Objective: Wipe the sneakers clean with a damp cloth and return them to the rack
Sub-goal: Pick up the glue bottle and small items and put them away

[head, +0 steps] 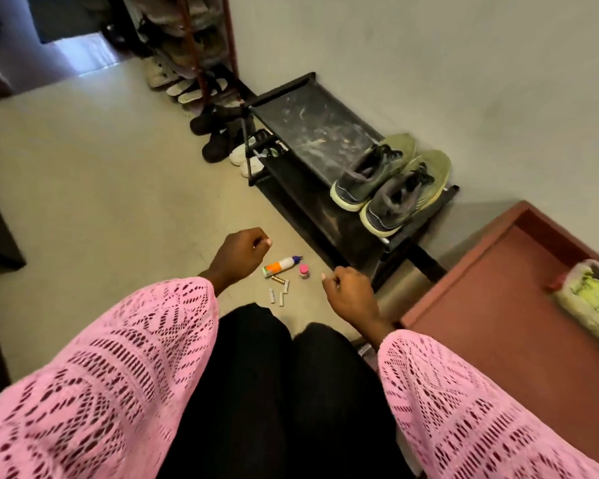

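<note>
Two grey-green sneakers (pixel 391 183) with pale soles stand side by side on the right end of a low black shoe rack (pixel 305 133) against the wall. My left hand (pixel 241 255) and my right hand (pixel 348 293) hover over the floor in front of the rack, both curled into loose fists with nothing in them. Both are a short way from the sneakers. A crumpled yellow-green cloth in a clear container (pixel 592 299) lies on a reddish-brown table (pixel 498 340) at the right.
Small items lie on the floor between my hands: an orange-and-white tube (pixel 281 266), a pink-capped bottle (pixel 304 271), a battery and white bits. Black shoes (pixel 215 133), white shoes and sandals line the wall by a taller rack (pixel 194 39) farther back.
</note>
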